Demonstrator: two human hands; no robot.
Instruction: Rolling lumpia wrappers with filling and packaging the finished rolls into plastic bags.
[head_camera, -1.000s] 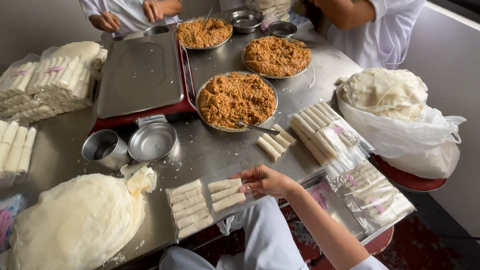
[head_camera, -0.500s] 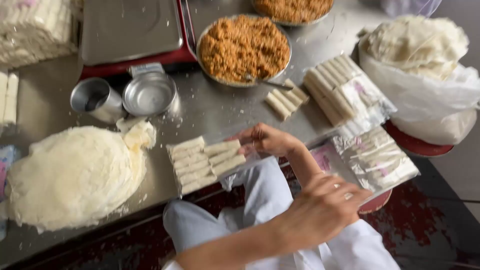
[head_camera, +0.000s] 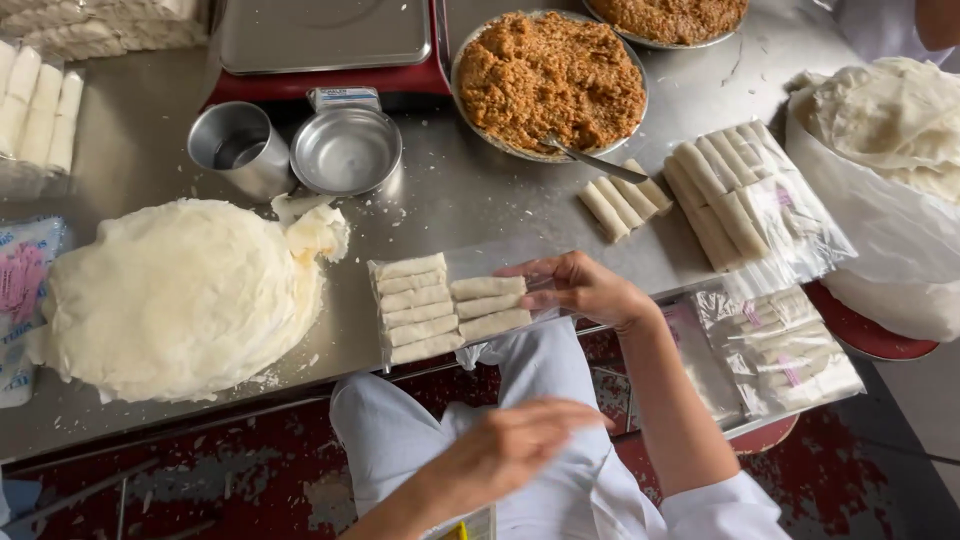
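Observation:
A clear plastic bag (head_camera: 500, 262) lies on the steel table's front edge with several pale rolled spring rolls (head_camera: 420, 305) packed inside. My right hand (head_camera: 580, 288) pinches the bag's open right end, fingers touching the nearest rolls. My left hand (head_camera: 512, 448) hovers over my lap in white trousers, blurred, fingers stretched out with nothing in them. Three loose rolls (head_camera: 622, 200) lie further back, beside a round metal dish of brown shredded filling (head_camera: 550, 75) with a spoon in it.
A mound of thin white wrappers (head_camera: 175, 295) sits at the left. A steel cup (head_camera: 235, 148) and small bowl (head_camera: 345, 152) stand behind it, before a red scale (head_camera: 320, 85). Filled bags of rolls (head_camera: 745, 195) and a bag of wrappers (head_camera: 890, 150) are at the right.
The view has tilted down and closer to the table. My left hand has come into view over my lap. My right hand stays on the bag of rolls.

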